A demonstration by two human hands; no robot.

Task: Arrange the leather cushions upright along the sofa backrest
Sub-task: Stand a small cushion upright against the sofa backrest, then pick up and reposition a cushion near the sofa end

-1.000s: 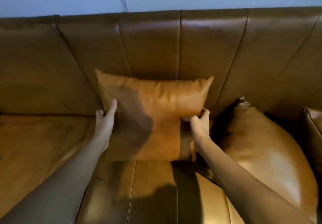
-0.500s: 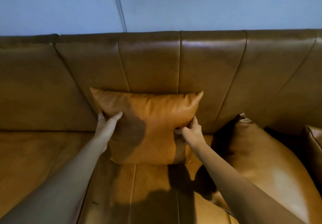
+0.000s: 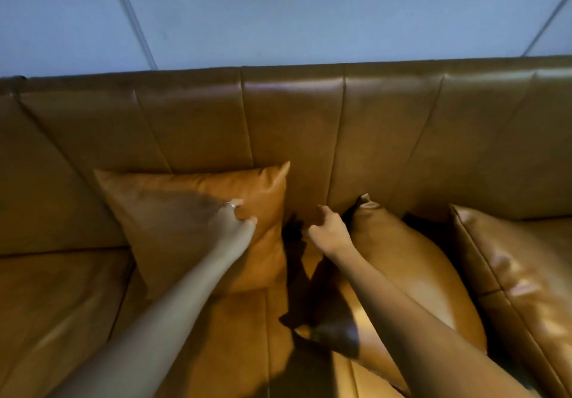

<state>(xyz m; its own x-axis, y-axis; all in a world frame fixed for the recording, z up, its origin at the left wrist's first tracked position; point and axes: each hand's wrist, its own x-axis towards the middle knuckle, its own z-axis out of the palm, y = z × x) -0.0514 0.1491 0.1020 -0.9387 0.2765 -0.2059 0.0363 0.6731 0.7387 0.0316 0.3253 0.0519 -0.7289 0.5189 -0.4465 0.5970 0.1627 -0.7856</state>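
Observation:
A tan leather cushion [image 3: 185, 211] stands upright against the sofa backrest [image 3: 294, 125], left of centre. My left hand [image 3: 236, 216], with a ring on it, presses on the cushion's front near its right edge, fingers curled. My right hand [image 3: 328, 230] hovers in the gap to the cushion's right, fingers apart and holding nothing. A second, larger cushion [image 3: 411, 273] lies slanted on the seat just right of that hand, its top corner touching the backrest. A third cushion [image 3: 510, 264] leans at the far right.
The brown leather seat [image 3: 55, 304] stretches to the left of the upright cushion. A pale blue wall [image 3: 309, 10] rises behind the sofa. The backrest has vertical seams along its length.
The upright cushion now sits further left in view. My right hand has let go of its right edge and moved into the gap; my left hand shifted from its left side to its right part.

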